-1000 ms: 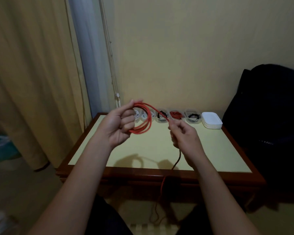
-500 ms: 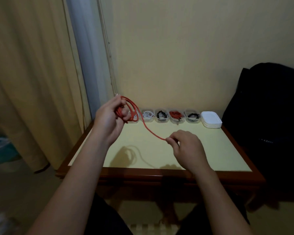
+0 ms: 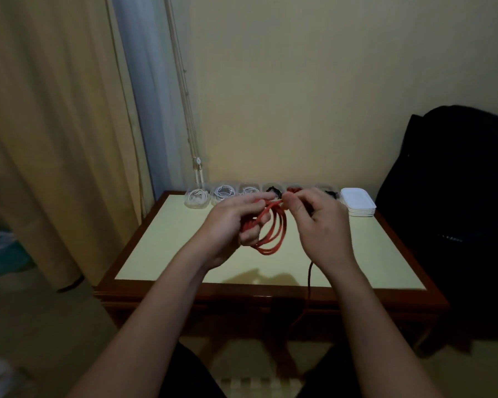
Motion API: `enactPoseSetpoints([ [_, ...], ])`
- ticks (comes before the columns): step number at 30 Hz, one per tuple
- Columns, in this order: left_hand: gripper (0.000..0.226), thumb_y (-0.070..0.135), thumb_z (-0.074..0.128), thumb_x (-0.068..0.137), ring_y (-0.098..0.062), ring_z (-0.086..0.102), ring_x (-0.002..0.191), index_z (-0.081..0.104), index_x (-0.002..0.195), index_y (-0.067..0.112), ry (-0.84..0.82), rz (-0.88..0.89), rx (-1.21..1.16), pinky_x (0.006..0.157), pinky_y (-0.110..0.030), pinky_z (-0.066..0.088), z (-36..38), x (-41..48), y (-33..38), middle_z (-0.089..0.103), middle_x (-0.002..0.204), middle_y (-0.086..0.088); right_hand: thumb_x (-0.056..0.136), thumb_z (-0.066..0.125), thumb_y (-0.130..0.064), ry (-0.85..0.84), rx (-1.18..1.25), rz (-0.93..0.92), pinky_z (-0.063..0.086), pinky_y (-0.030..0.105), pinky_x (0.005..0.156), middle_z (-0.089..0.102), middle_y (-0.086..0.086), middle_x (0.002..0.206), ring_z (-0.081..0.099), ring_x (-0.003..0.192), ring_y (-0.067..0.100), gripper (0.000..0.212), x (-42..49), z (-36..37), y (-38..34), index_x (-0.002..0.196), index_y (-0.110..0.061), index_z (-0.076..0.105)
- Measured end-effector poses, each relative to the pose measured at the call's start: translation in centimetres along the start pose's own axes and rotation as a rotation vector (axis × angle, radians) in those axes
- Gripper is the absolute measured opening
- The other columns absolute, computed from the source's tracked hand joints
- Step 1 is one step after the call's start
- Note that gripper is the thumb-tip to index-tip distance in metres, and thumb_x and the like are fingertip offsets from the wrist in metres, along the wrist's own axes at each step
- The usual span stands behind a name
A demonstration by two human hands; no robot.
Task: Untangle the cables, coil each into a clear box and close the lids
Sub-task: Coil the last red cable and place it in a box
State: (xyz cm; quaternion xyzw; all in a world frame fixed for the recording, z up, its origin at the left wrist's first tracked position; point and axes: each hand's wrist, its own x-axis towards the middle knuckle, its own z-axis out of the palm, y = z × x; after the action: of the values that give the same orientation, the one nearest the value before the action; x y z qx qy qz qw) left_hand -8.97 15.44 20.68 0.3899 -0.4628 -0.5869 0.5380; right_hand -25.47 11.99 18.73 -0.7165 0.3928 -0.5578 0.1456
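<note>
Above the table (image 3: 161,248), our left hand (image 3: 227,228) grips the red cable (image 3: 273,234), coiled with loops hanging downward; our right hand (image 3: 319,225) pinches its top strand. The tail drops past the table's near edge, its end hidden.

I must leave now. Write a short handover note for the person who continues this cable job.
Left hand: shut on the red cable, holding its coil above the table.
Right hand: pinching the same cable near the coil's top; the free tail hangs over the table's front edge.
Done: six clear boxes at the back hold cables.
Left: finish coiling, box it, fit lids from the white stack.
</note>
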Motion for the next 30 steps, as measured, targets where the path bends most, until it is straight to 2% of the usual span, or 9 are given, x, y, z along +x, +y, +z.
enactPoseSetpoints([
  [3,0.042,0.009,0.044,0.097,-0.004,0.021,0.037,0.053,0.135,-0.006,-0.085,-0.064,-0.244,0.038,-0.019,0.015,0.3,0.0,0.2,0.039,0.064,0.000,0.099,0.056,-0.048,0.010,0.022,0.152,0.041,0.019,0.071,0.067,-0.012,0.090,0.061,0.084,0.003,0.025,0.1,0.2,0.2,0.092,-0.027,0.069],
  [6,0.049,0.016,0.054,0.089,-0.004,0.015,0.037,0.055,0.135,-0.002,-0.108,-0.060,-0.354,0.039,-0.019,0.010,0.5,0.0,0.3,0.028,0.059,0.006,0.094,0.046,-0.066,-0.199,0.212,0.321,0.046,0.022,0.072,0.072,-0.012,0.088,0.064,0.083,0.002,0.045,-0.4,0.1,-0.4,0.100,-0.029,0.072],
  [10,0.046,0.009,0.056,0.089,-0.003,0.021,0.035,0.057,0.135,0.000,-0.077,-0.068,-0.342,0.038,-0.017,0.016,0.6,0.0,-0.2,0.027,0.056,0.007,0.099,0.062,-0.036,-0.326,0.177,0.256,0.043,0.025,0.063,0.059,-0.017,0.067,0.053,0.065,0.004,0.009,-0.7,0.5,-0.1,0.099,-0.034,0.071],
  [12,0.038,0.007,0.054,0.095,-0.005,0.032,0.039,0.060,0.133,0.001,-0.043,-0.073,-0.199,0.042,-0.017,0.030,0.3,0.1,-0.3,0.032,0.056,0.006,0.102,0.055,-0.025,-0.324,0.081,0.227,0.046,0.030,0.061,0.056,-0.019,0.064,0.050,0.060,0.005,0.016,-0.4,0.5,0.3,0.100,-0.033,0.069],
  [15,0.034,0.008,0.055,0.098,-0.013,0.057,0.053,0.062,0.131,0.006,-0.063,-0.084,-0.030,0.058,-0.023,0.053,-0.1,0.1,0.1,0.051,0.065,-0.001,0.104,0.046,-0.019,-0.342,0.002,0.218,0.040,0.014,0.056,0.059,-0.021,0.070,0.054,0.063,-0.004,0.024,-0.1,0.4,0.4,0.112,-0.024,0.069],
  [17,0.035,0.009,0.053,0.098,-0.015,0.058,0.054,0.061,0.133,0.006,-0.109,-0.106,-0.045,0.062,-0.027,0.057,-0.4,0.1,0.3,0.052,0.069,-0.002,0.104,0.044,-0.016,-0.353,-0.030,0.218,0.038,0.012,0.053,0.061,-0.016,0.077,0.054,0.060,-0.003,0.027,0.0,0.5,0.3,0.117,-0.020,0.068],
  [24,0.042,0.031,0.051,0.100,-0.005,0.015,0.044,0.060,0.134,0.007,-0.083,-0.038,-0.180,0.043,-0.018,0.027,0.9,0.1,-0.4,0.015,0.065,0.004,0.102,0.044,-0.012,-0.316,-0.027,0.198,0.034,0.022,0.048,0.057,-0.006,0.066,0.045,0.050,0.006,0.023,0.4,1.6,-0.3,0.105,-0.021,0.065],
  [27,0.041,0.024,0.049,0.101,-0.001,0.017,0.038,0.056,0.135,0.001,-0.071,-0.025,-0.349,0.035,-0.015,0.019,1.0,0.5,-0.6,0.019,0.058,0.006,0.102,0.053,-0.022,-0.278,0.076,0.235,0.036,0.029,0.055,0.057,-0.003,0.069,0.045,0.056,0.006,0.015,0.4,1.6,-0.3,0.102,-0.023,0.068],
  [30,0.039,0.023,0.051,0.094,-0.003,0.010,0.038,0.058,0.127,0.005,-0.054,-0.053,-0.506,0.031,-0.015,0.013,0.1,0.8,-0.1,0.024,0.050,0.009,0.097,0.065,-0.038,-0.267,0.223,0.267,0.042,0.020,0.067,0.064,-0.017,0.078,0.055,0.071,-0.001,0.016,0.6,0.7,-0.4,0.102,-0.025,0.072],
])
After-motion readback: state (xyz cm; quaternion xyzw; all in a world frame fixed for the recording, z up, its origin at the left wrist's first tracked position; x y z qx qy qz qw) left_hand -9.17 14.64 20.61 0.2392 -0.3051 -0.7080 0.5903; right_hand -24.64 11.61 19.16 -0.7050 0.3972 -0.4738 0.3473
